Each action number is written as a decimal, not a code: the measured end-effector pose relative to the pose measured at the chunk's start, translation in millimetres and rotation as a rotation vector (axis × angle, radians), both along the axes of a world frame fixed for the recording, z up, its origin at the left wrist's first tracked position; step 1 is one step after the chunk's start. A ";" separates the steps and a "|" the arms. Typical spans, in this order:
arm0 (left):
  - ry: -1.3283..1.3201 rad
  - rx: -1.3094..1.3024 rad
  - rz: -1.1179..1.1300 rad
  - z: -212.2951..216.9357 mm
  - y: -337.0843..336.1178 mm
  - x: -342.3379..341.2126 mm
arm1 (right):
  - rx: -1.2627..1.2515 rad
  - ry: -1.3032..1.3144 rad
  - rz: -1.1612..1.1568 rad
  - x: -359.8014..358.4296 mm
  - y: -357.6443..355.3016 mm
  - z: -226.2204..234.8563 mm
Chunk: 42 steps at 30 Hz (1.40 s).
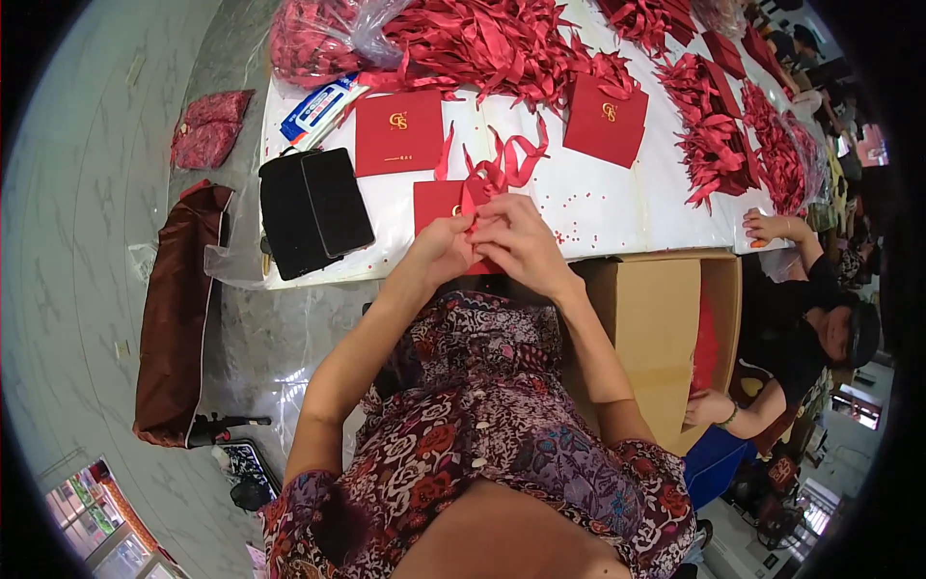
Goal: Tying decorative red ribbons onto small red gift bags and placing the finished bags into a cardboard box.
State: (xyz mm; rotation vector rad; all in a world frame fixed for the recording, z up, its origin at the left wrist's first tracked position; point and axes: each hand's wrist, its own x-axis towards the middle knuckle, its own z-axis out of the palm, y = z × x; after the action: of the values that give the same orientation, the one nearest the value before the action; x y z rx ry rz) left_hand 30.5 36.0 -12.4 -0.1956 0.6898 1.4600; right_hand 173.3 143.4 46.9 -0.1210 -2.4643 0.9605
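Head view: left fingers (463, 224) and right fingers (496, 234) pinch red ribbon (469, 197), probably for fine control, with a red packet (430, 205) beneath them.

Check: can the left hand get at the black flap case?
Probably yes: the black flap case lies left of the left hand, uncovered, with no obstacle between. That hand appears to pinch the red ribbon, so it'd likely have to let go.

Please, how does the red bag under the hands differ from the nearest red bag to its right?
The handled red bag is partly covered by the left hand and right hand; the farther red bag is untouched. The handled bag lies nearly straight, while the farther one lies tilted. Both have gold emblems.
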 end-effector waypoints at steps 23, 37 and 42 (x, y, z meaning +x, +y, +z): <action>0.109 0.058 -0.100 34.7 -12.5 3.6 | -0.088 0.062 -0.032 2.4 -6.8 8.8; 2.117 -0.166 -0.059 13.8 -14.6 -44.7 | -0.389 -0.144 -0.338 -49.1 -12.7 -26.8; 2.136 -0.091 0.010 23.0 -12.9 -37.4 | -0.231 -0.197 -0.422 -61.8 -15.4 -41.9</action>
State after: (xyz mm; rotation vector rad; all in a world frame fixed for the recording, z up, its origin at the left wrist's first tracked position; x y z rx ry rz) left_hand -6.9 23.1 10.6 1.5255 2.3505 1.1581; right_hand 111.5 128.0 5.0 -0.8129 -2.3456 1.0734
